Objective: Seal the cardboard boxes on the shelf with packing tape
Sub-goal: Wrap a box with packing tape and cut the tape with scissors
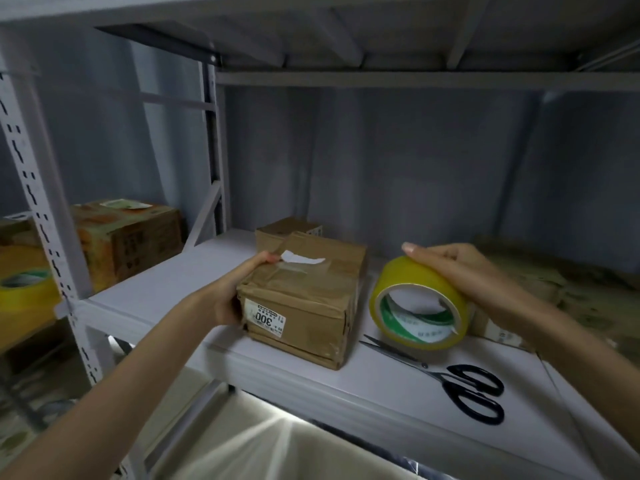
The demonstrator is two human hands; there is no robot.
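the left hand grips the near left corner of a brown cardboard box that sits on the grey shelf — thumb on the taped top, fingers hidden behind the left side. just right of the box, the right hand lies over a yellow roll of packing tape, fingers curved round its top, the roll standing on edge. black scissors lie nearer, right of the box. a smaller box sits behind — more boxes far left.
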